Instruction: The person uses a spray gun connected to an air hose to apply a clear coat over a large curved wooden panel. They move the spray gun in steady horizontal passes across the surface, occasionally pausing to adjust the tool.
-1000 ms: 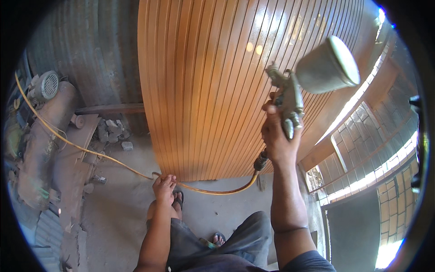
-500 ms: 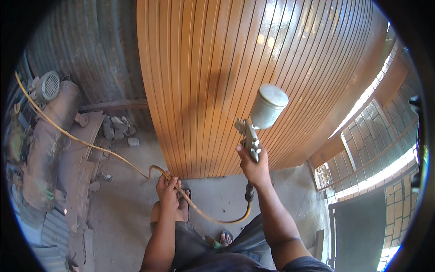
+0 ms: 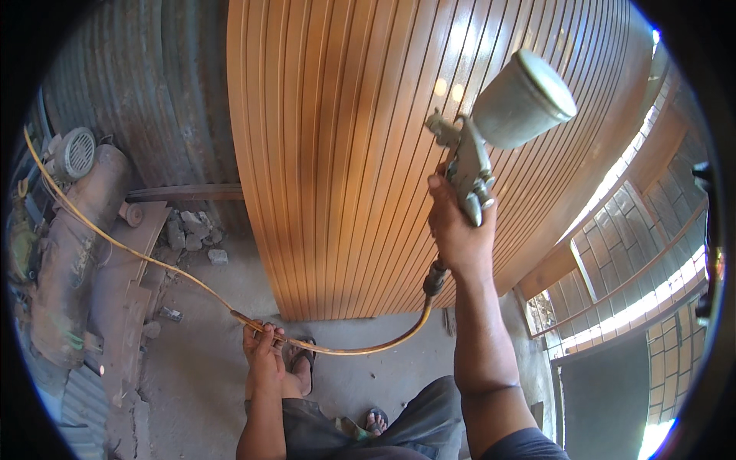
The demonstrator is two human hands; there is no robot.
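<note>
My right hand (image 3: 464,230) is wrapped round the handle of a metal spray gun (image 3: 469,165), raised in front of a wooden panel. A grey paint cup (image 3: 524,100) sits on the gun, tilted to the right. From the base of the handle an orange-brown air hose (image 3: 376,349) curves down to my left hand (image 3: 264,351), whose fingers are closed round it near my knee. Beyond that hand the hose runs up and left toward a compressor. The tall orange-brown panel (image 3: 330,192) has vertical grooves and a glossy sheen at its upper right.
A dusty air compressor (image 3: 80,245) with a motor (image 3: 77,153) stands at the left. Broken concrete pieces (image 3: 192,230) lie on the floor beside a corrugated metal wall (image 3: 146,100). At the right are a block wall (image 3: 613,238) and a dark board (image 3: 602,399).
My right hand has lifted the spray gun up and right, closer to view, tilting its cup. My left hand has shifted left and down; the hose loop beside it has straightened.
</note>
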